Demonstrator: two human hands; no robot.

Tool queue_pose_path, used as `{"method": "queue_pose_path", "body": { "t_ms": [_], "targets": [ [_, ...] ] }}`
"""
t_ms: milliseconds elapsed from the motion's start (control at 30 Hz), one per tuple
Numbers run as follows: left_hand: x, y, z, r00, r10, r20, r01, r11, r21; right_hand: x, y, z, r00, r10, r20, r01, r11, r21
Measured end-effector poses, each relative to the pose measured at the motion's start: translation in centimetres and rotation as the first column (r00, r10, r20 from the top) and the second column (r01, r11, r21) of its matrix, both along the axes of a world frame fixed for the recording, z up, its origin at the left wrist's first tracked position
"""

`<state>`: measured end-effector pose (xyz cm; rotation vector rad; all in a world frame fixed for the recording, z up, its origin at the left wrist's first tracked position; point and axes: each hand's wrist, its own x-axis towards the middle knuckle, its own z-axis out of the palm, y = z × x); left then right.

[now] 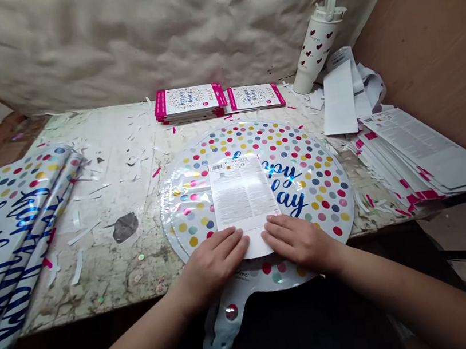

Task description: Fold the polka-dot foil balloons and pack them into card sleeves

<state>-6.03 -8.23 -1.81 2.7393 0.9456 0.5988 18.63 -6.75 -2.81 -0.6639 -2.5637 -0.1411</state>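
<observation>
left hand [214, 269], right hand [298, 240], leaflet [242, 196], foil balloon [317, 186]

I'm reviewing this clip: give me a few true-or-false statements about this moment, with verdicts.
1. The left hand and right hand both lie flat on a white printed sheet. True.
2. The sheet lies on a round polka-dot foil balloon. True.
3. The white tumbler with hearts lies on its side. False: it stands at the far side of the table.
4. The folded foil balloons lie to the right of the hands. False: they lie to the left.
</observation>
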Motion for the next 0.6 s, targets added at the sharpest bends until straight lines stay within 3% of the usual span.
{"method": "queue_pose_path", "body": {
  "t_ms": [67, 133, 233, 300, 367, 500, 600],
  "targets": [
    [0.4, 0.1, 0.2, 0.999, 0.025, 0.020, -0.024, 0.999, -0.037, -0.2, 0.0, 0.1, 1.000, 0.005, -0.018, -0.006, 0.998, -0.060],
    [1.0, 0.3, 0.5, 0.997, 0.070, 0.022, -0.067, 0.994, -0.084, -0.4, 0.3, 0.4, 0.998, -0.034, -0.060, 0.021, 0.979, -0.203],
    [2.3, 0.9, 0.7, 0.976, 0.214, 0.039, -0.205, 0.963, -0.177, -1.0, 1.3, 0.8, 0.981, -0.167, -0.095, 0.107, 0.885, -0.453],
    [2.8, 1.5, 0.4, 0.943, 0.328, 0.044, -0.313, 0.927, -0.204, -1.3, 2.2, 0.9, 0.958, -0.277, -0.070, 0.199, 0.823, -0.531],
    [2.7, 2.0, -0.3, 0.937, 0.347, 0.035, -0.338, 0.928, -0.157, -1.4, 2.8, 0.9, 0.950, -0.312, -0.030, 0.259, 0.835, -0.485],
    [-0.2, 2.0, -1.2, 0.974, 0.223, -0.035, -0.223, 0.975, -0.007, -0.7, 2.8, 1.0, 0.985, -0.118, 0.128, 0.152, 0.940, -0.305],
    [-2.3, 0.5, 0.2, 0.930, 0.368, 0.003, -0.367, 0.929, -0.052, -0.6, 1.9, 1.2, 0.947, -0.094, 0.307, 0.162, 0.965, -0.204]
  ]
}}
